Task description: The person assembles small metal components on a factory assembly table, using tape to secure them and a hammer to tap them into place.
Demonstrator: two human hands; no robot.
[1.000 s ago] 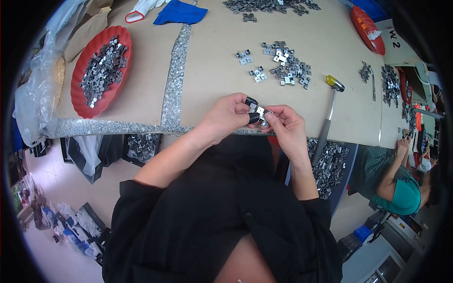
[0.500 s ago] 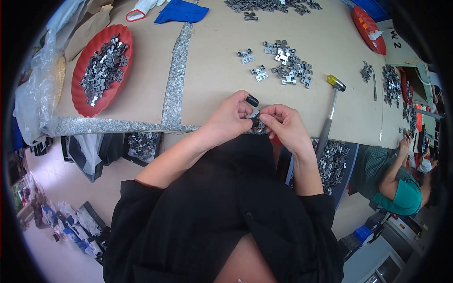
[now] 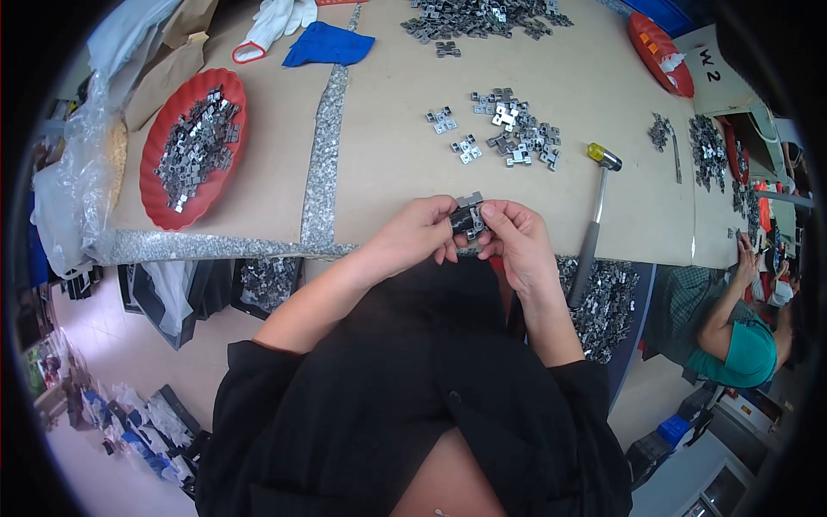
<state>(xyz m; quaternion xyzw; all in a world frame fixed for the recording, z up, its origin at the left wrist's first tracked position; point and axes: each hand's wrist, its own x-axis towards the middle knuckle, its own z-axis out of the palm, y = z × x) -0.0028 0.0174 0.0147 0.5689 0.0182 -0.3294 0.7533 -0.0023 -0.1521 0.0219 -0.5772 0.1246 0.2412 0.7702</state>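
Close to the table's front edge, my left hand (image 3: 412, 237) and my right hand (image 3: 524, 241) meet at a small silver metal bracket (image 3: 472, 203). Both hands are closed on it, fingertips against its sides. A black wrap on my left thumb lies against the piece, and my fingers hide part of it. Beyond my hands lie two loose cross-shaped brackets (image 3: 441, 120) and a small heap of similar brackets (image 3: 538, 138). To the right rests a mallet (image 3: 608, 159) with a yellow-and-black head, its dark handle reaching over the table edge.
At left stands a red scalloped tray (image 3: 207, 207) of small metal pieces. A blue cloth (image 3: 329, 45) and a white glove (image 3: 271, 30) lie farther back. A larger bracket pile (image 3: 482, 19) is at the far side. Below the table edge sits a bin of metal parts (image 3: 612, 302). Another person (image 3: 745, 353) works at right.
My left fingers have turned and closed in around the bracket, which now shows more between both hands. The whole view has shifted slightly, lowering the table in the picture.
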